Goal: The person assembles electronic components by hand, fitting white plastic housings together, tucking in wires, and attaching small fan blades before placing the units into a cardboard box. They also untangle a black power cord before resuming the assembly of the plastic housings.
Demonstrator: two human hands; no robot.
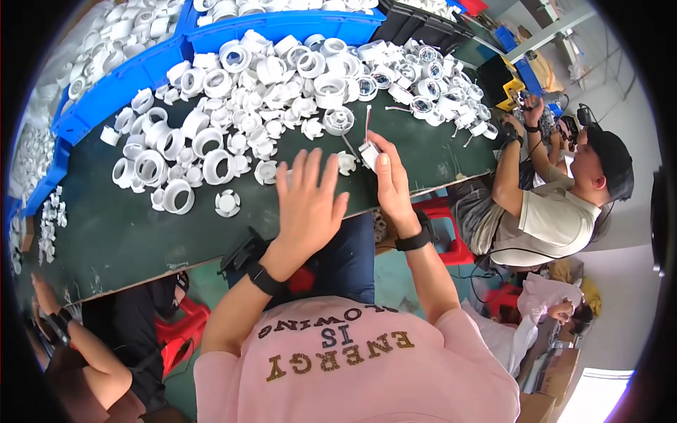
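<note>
My right hand (pixel 393 182) grips a small white round part with wire leads (pixel 368 155) between thumb and fingers, just above the table's near edge. The thin leads stand up from it. My left hand (pixel 307 201) is held over the table with its fingers stretched and parted, and nothing shows in it. Just past its fingertips lie small white finned wheels, one of them (pixel 266 172) partly beside the fingers. Another finned wheel (pixel 346 163) sits between my two hands. A white round housing with spokes (pixel 338 121) lies a little farther off.
White rings (pixel 178 197) and finned wheels cover much of the dark green table (pixel 148 243). Wired round parts (pixel 423 105) are heaped at the right. Blue bins (pixel 282 29) and a black bin (pixel 416 28) line the back. Co-workers sit at both sides, near red stools (pixel 451 243).
</note>
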